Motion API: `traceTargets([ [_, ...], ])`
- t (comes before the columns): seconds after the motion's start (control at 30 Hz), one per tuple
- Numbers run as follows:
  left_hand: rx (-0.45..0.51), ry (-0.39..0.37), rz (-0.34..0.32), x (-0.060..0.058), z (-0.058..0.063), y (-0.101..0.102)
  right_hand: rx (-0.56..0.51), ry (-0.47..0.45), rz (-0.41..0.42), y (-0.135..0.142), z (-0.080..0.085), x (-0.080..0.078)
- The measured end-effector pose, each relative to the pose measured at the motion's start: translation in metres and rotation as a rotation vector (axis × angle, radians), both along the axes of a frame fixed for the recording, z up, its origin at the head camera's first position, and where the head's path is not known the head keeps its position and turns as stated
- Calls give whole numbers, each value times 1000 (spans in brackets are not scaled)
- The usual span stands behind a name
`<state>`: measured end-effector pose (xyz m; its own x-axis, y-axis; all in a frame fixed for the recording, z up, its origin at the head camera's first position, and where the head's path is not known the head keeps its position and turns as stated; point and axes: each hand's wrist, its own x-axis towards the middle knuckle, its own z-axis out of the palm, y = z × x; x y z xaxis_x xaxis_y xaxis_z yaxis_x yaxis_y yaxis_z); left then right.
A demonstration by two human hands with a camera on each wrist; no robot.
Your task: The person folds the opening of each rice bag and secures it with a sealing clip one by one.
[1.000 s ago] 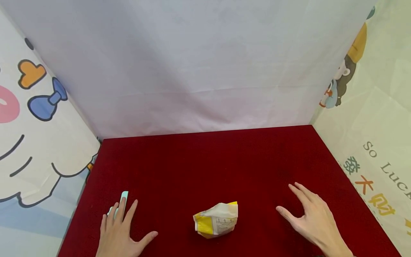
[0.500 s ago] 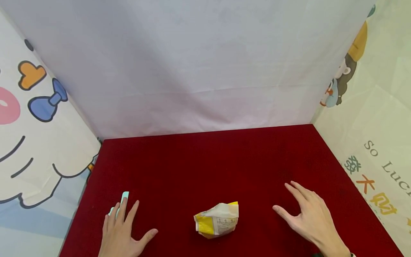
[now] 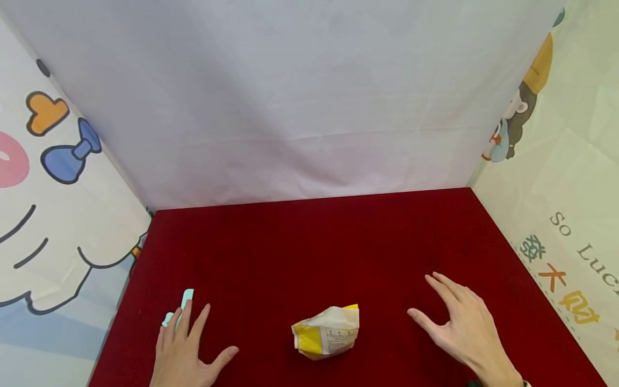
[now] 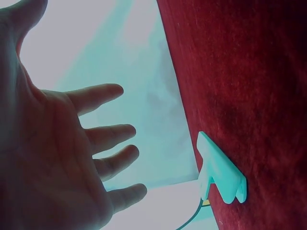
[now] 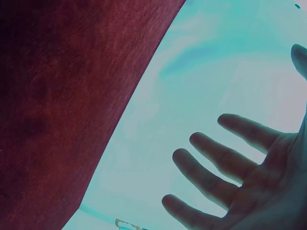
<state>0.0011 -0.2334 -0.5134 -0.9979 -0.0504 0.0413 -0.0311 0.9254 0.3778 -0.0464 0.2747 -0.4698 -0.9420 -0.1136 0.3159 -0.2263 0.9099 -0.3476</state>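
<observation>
One mint-green object [image 3: 187, 295], lower left of frame, is partly screened by the nearer left hand [image 3: 185, 349], spread empty like the right hand [image 3: 461, 327].

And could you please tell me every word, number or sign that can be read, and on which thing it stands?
"So Luc": on the right wall cloth; the rest is cut off by the picture's edge.
"發大财": on the same cloth, lower.
The bag: its print is too small and blurred to read.
</observation>
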Motion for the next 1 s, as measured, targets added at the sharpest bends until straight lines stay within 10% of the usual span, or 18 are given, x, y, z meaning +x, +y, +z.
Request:
traceTargets([
  [1.0,-6,-32,18,0,5,10,-35,40,49,-16,5,-4],
])
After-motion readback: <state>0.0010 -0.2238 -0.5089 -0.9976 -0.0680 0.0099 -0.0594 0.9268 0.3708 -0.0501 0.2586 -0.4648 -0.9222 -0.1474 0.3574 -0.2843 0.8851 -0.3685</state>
